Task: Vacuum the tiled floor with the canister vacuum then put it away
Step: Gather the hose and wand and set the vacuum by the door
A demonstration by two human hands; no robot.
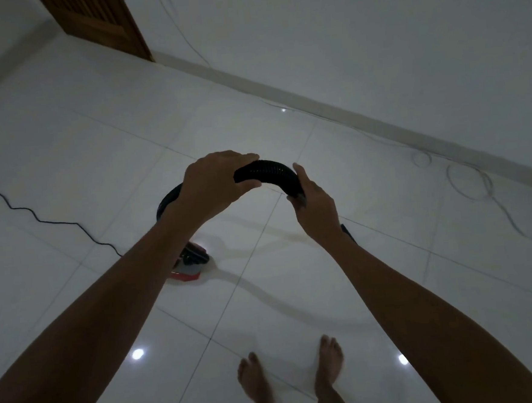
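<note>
Head view, looking down: the person stands barefoot on glossy white floor tiles (67, 171), both arms stretched forward. The left hand (216, 186) is wrapped over a black ribbed vacuum hose (265, 170), thumb under and fingers curled round it. The right hand (313, 204) grips the same hose just to the right, where it bends downward, fingers closed about it. Between the two hands the hose arches upward. From the left hand it loops down behind the forearm toward the red and black canister vacuum (190, 263), which sits on the tiles mostly hidden by the left arm. A black power cord (55, 223) zigzags across the floor to it from the left. A thin white cable (468, 181) lies coiled near the baseboard. A wooden door (101, 24) stands at the upper left.
</note>
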